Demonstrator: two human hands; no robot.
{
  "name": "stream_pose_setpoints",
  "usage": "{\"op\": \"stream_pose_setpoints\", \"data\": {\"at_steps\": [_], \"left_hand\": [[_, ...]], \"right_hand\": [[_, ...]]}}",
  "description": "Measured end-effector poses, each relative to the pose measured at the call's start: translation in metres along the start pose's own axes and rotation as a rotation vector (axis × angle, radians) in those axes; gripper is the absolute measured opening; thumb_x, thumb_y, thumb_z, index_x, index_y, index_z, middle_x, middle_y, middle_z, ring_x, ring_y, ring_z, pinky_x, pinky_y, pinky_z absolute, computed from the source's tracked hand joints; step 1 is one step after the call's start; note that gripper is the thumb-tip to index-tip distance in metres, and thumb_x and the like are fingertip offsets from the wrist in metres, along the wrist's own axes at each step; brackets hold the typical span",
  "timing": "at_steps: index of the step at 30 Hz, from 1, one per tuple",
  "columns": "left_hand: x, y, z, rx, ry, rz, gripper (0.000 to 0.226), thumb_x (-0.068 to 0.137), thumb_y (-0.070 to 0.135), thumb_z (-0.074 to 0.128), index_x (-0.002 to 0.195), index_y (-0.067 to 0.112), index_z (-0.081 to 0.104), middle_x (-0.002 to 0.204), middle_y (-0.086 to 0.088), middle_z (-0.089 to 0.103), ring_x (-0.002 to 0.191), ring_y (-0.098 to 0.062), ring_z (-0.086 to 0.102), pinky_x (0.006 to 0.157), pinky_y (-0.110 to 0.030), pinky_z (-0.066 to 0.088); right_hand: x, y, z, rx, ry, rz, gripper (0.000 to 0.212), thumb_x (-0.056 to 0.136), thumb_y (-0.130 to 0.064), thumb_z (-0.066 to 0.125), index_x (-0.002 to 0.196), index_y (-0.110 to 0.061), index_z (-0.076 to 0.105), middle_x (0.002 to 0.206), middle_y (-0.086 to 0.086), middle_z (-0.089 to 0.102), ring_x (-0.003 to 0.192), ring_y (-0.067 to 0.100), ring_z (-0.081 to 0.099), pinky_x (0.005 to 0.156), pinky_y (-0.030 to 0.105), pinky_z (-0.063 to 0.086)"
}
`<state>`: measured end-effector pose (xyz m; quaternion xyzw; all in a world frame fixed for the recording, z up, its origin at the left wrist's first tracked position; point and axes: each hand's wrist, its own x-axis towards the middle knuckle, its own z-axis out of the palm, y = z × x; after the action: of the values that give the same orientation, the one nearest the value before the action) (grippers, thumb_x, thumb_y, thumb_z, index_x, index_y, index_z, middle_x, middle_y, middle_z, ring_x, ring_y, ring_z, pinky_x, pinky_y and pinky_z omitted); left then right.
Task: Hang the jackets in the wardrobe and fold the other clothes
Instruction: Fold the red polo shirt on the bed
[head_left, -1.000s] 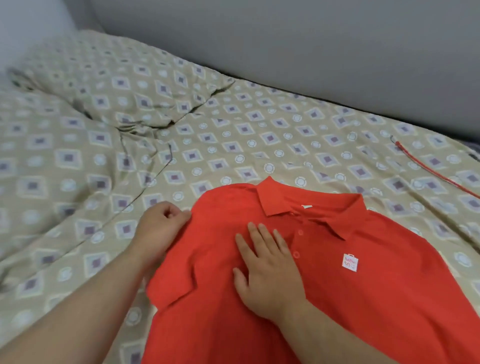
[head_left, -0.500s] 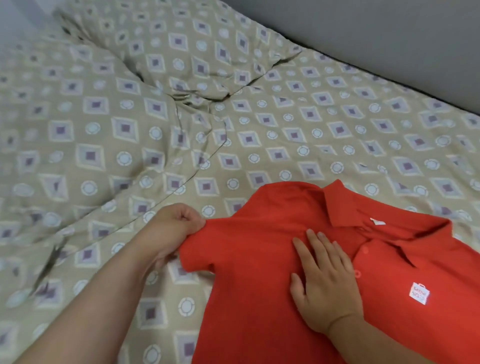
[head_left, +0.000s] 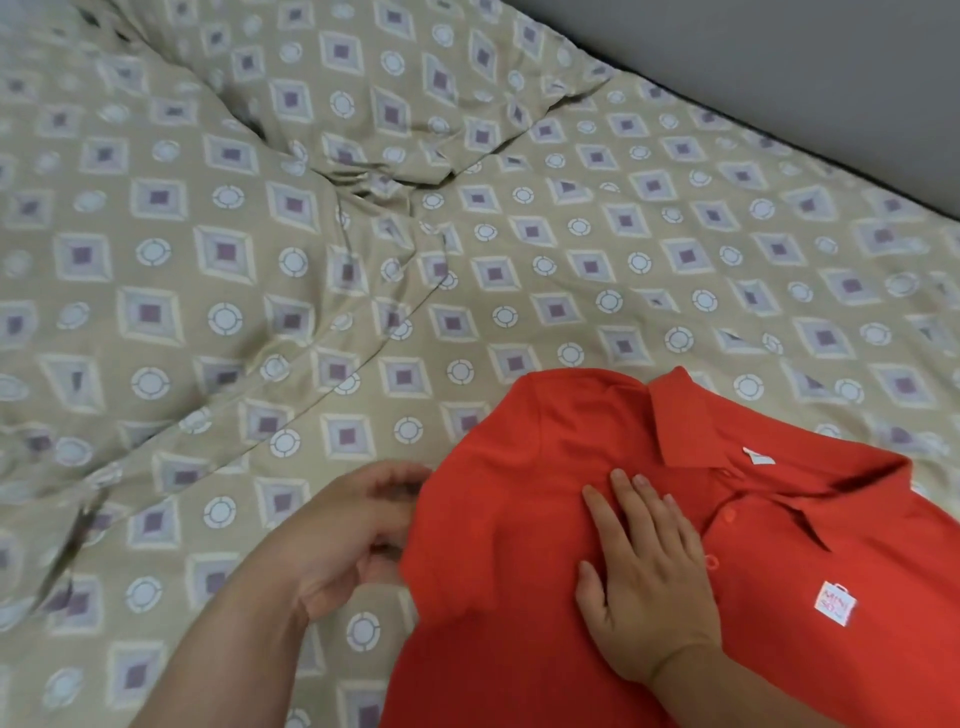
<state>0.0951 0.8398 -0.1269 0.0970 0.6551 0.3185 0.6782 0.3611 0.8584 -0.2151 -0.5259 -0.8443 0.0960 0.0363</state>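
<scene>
Head view: red polo shirt (head_left: 519, 545) lay front-up on the patterned bed sheet (head_left: 519, 260), at the lower right of frame. Collar (head_left: 685, 415) pointed to the far side. The body ran back toward the person and the hem was cut off by the bottom edge, so the long axis went far-to-near with a slight tilt.

Right hand (head_left: 644, 587) rested flat on the chest, just left of the button placket (head_left: 727, 517). Its fingers (head_left: 631, 499) were straight and only slightly spread, holding nothing, pressing the cloth down.

Left hand (head_left: 353, 535) sat at the shirt's outer edge, touching the short sleeve (head_left: 441, 551). Its fingers curled toward the sleeve hem, but motion blur hid whether any cloth was pinched, so could not tell.

Key relation: the sleeve lay directly right of the left fingers and between the two hands, so the left hand was much the nearer. The right hand was well inside the body panel, acting as anchor.

Judged step: fold that sleeve and side inward over the chest, with the fold line likely along the pinned hand's outer edge, parallel to the long axis. Shirt was not yet folded at all.

Small white label (head_left: 837, 605) sat on the chest, right of the placket. Pillow (head_left: 363, 78) in the same print lay at far left, well apart from the shirt. Grey wall (head_left: 779, 52) stood behind the bed.
</scene>
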Motion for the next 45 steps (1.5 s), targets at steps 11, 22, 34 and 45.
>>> {"op": "stream_pose_setpoints", "data": {"at_steps": [11,22,34,45], "left_hand": [[0.020,-0.004,0.010,0.596,0.336,0.224,0.007,0.082,0.005,0.060,0.075,0.007,0.063,0.067,-0.010,0.066,0.058,-0.018,0.058,0.052,-0.028,0.039],[0.037,0.024,-0.012,0.047,0.675,0.355,0.058,0.074,0.063,0.067,0.079,0.006,0.059,0.070,-0.015,0.066,0.057,-0.028,0.061,0.058,-0.047,0.056],[0.027,-0.012,0.010,0.448,0.804,0.292,0.018,0.085,0.007,0.058,0.099,0.011,0.047,0.088,-0.003,0.056,0.081,-0.026,0.055,0.067,-0.036,0.039],[0.032,0.006,0.023,0.540,0.739,0.293,0.025,0.072,0.036,0.074,0.072,0.015,0.059,0.069,0.004,0.062,0.066,-0.017,0.059,0.054,-0.029,0.037]], "right_hand": [[0.001,0.000,0.000,0.014,-0.008,0.002,0.066,0.078,-0.042,0.045,0.138,-0.016,0.051,0.145,0.014,0.050,0.137,0.030,0.038,0.118,0.043,0.015],[0.001,-0.001,-0.001,0.018,-0.025,0.014,0.066,0.078,-0.042,0.045,0.138,-0.016,0.050,0.146,0.013,0.049,0.137,0.029,0.037,0.119,0.042,0.013],[0.000,0.000,-0.002,0.009,-0.046,0.016,0.065,0.081,-0.042,0.045,0.140,-0.016,0.049,0.148,0.014,0.047,0.139,0.029,0.037,0.118,0.046,0.019],[0.001,-0.001,-0.001,0.014,-0.014,0.013,0.064,0.080,-0.041,0.044,0.138,-0.014,0.054,0.147,0.015,0.048,0.139,0.030,0.038,0.118,0.046,0.019]]}}
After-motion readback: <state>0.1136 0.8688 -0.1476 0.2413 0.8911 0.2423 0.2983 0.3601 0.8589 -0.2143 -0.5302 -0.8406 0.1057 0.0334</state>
